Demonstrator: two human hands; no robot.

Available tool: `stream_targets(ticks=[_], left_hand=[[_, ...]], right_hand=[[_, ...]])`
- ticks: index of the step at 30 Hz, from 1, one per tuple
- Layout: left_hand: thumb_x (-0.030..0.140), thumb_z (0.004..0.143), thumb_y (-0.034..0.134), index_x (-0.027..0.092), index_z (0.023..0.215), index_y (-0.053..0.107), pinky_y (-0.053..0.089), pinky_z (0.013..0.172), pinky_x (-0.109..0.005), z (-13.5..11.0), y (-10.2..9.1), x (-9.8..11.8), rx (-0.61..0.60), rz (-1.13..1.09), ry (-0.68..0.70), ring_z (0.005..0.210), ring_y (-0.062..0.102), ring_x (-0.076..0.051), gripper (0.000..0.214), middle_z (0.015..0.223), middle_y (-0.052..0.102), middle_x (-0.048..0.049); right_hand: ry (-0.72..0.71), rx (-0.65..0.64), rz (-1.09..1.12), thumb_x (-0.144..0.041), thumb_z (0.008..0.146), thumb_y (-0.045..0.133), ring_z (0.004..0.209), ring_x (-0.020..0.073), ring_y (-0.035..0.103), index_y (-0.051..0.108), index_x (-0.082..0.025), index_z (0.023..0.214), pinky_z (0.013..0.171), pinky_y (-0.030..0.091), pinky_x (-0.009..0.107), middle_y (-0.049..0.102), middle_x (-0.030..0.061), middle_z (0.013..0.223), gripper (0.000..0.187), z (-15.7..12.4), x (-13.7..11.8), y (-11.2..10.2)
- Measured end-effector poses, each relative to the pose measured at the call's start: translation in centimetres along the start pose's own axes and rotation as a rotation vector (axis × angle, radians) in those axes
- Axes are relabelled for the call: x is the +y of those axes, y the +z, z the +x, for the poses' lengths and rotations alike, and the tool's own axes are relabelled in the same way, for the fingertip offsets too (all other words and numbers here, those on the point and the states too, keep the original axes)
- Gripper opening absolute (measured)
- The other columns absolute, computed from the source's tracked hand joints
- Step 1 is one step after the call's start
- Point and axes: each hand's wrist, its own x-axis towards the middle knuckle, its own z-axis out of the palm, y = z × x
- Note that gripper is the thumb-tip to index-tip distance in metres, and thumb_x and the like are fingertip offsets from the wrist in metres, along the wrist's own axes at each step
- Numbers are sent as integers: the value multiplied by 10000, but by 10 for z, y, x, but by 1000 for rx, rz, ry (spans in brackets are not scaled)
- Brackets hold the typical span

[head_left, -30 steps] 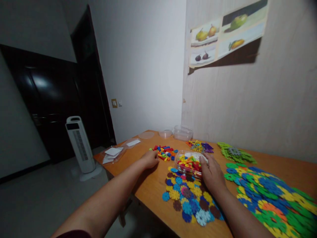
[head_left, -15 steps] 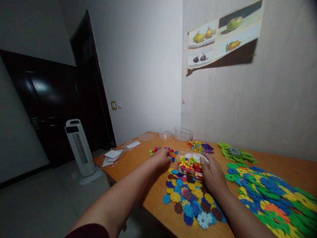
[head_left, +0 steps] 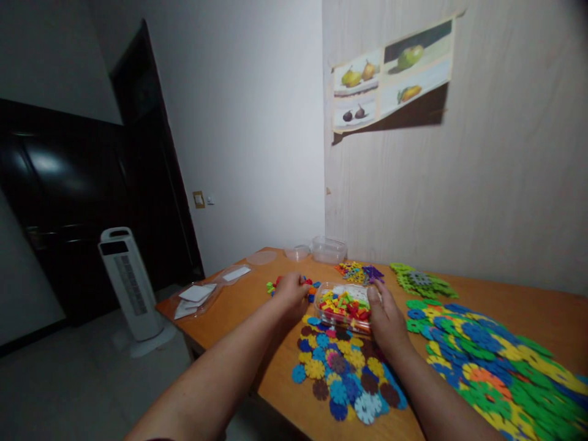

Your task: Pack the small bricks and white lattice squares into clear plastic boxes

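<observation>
My right hand grips the right side of a clear plastic container, thumb over its rim. Small plastic building blocks in yellow, red, green, orange and white fill much of it. To its left, my left hand is at a loose pile of small coloured blocks. Its fingers are curled inward and partly hidden, so what they hold does not show. In front of the container lie snowflake-shaped plastic discs in blue, yellow and brown.
Larger green, blue and yellow discs cover the table's right side. Behind are green pieces, small purple and yellow pieces and clear tubs. Lids with white papers lie at the left edge. A tower fan stands on the floor.
The whole view has shifted, so the scene sits further left in the picture. My left hand stays by the loose blocks and my right hand stays on the container.
</observation>
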Motion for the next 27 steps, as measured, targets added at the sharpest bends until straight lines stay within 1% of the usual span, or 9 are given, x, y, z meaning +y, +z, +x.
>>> stream_targets(ticks=[1,2,5,9,11,15,19,24,27], left_hand=[[339,814,621,137,842,667,417,651,-246,1,-3,8,64,-46,12,740,591,-169,209,801,672,-62],[356,838,597,129,858,670,418,644,-235,2,-5,17,77,-128,59,726,588,-154,239,805,673,-58],[358,898,493,113,925,681,439,653,-224,-1,-7,43,44,-285,223,751,593,-145,310,835,684,-57],[213,817,513,134,850,730,454,669,-260,-17,-3,65,-230,-11,337,705,606,-166,233,784,704,-59],[165,766,536,147,799,739,465,680,-295,-24,1,72,-300,118,361,695,619,-195,207,785,716,-83],[125,705,578,150,681,712,475,678,-330,-24,10,84,-309,136,299,669,617,-224,139,730,704,-106],[108,690,578,157,651,685,465,626,-281,-15,24,93,-350,35,253,572,569,-166,123,569,616,-37],[125,736,562,147,835,685,468,569,-223,-7,47,98,-550,-421,122,532,544,-108,159,593,595,1],[113,763,554,135,935,663,482,585,-201,-2,48,96,-538,-668,72,573,572,-89,205,685,618,-3]], right_hand=[[-1,1,-1,-699,904,322,1373,308,431,456,-158,1465,1143,297,478,481,159,1489,791,0,0,0],[-2,3,-2,-699,904,321,1372,308,432,460,-155,1462,1143,297,477,482,159,1488,791,1,1,0],[4,14,6,-701,902,322,1371,317,431,466,-141,1457,1142,295,480,475,168,1491,801,2,1,-1],[42,25,31,-708,897,327,1349,322,458,474,-145,1453,1127,319,479,509,168,1461,805,3,0,-2],[62,33,48,-708,898,324,1344,320,463,480,-153,1450,1124,326,477,528,163,1445,798,3,0,-2],[68,9,102,-696,911,313,1360,306,447,472,-174,1456,1137,311,475,516,149,1461,772,2,1,-1],[96,-19,124,-718,900,312,1374,307,431,462,-164,1464,1146,300,473,495,152,1479,804,1,0,-2],[96,-21,126,-719,902,295,1380,302,427,454,-151,1470,1151,296,464,484,155,1488,819,2,-2,-2],[95,-17,131,-716,902,299,1373,308,433,462,-145,1464,1150,294,474,491,163,1480,817,2,-4,-2]])
